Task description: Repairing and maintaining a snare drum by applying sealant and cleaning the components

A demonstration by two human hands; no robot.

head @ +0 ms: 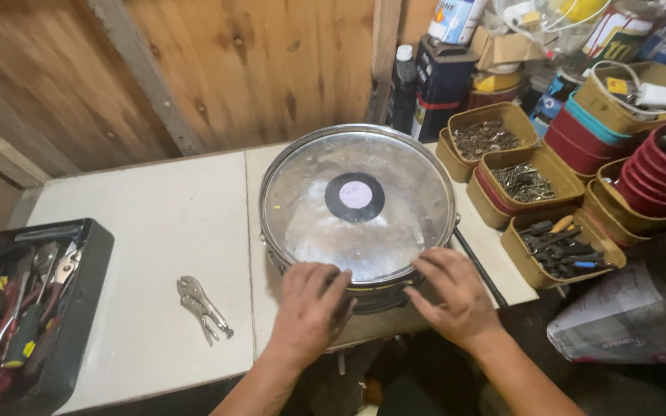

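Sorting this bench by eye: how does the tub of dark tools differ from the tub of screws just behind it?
The front tub holds long dark tools with one orange handle; the tub behind it holds a loose pile of small metal screws. The front one sits at the table edge, nearer the right hand. Both are tan and rectangular.

White table (163, 223) — bearing drum (358, 204), locking pliers (202, 306), toolbox (79, 323).

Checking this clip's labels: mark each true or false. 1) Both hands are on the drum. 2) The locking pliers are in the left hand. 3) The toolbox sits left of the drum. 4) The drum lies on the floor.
1) True: left hand and right hand rest on the near rim of the drum.
2) False: the locking pliers lie loose on the table.
3) True: the toolbox is at far left.
4) False: it sits on the table.
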